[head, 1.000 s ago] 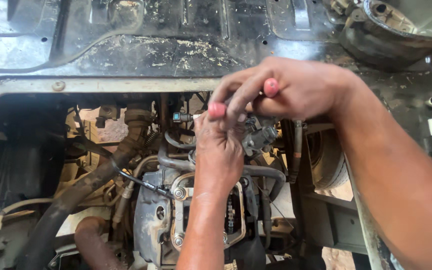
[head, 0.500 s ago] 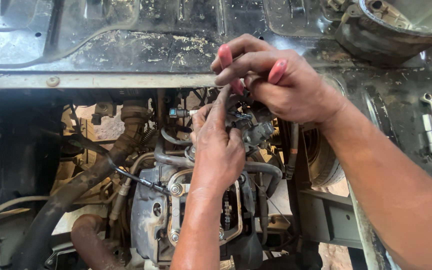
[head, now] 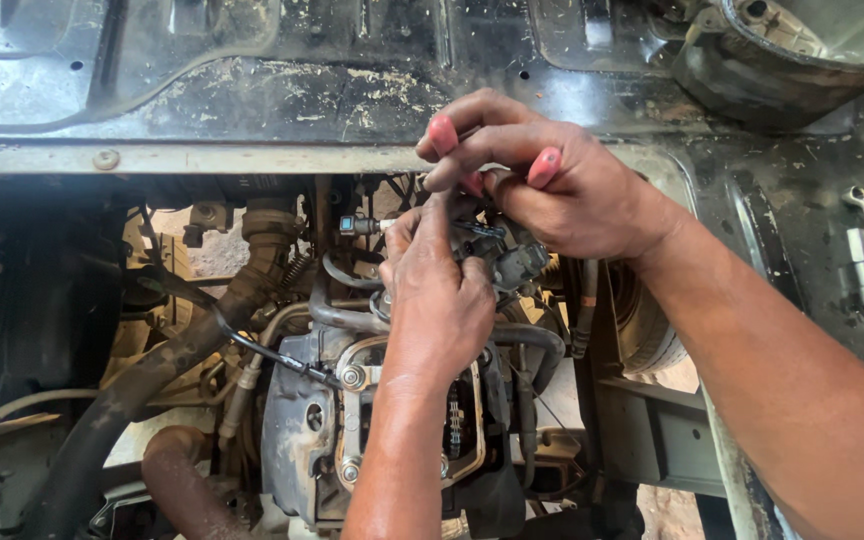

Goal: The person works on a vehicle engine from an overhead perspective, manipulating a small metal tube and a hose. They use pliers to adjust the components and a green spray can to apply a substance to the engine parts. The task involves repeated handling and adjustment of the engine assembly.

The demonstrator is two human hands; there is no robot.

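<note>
- Engine (head: pixel 352 420) sits low in the open bay, grey and greasy, and both hands work right above it.
- Left hand (head: pixel 437 300) reaches up over the engine, fingers bunched together on a small dark connector (head: pixel 512 262).
- Right hand (head: pixel 552 185) comes in above the engine from the right, fingertips pinched tight on the same connector.
- Thick black hose (head: pixel 152 370) runs left of the engine.

Right hand (head: pixel 552 190) has lifted slightly; left hand (head: pixel 437 300) has crept upward.
</note>
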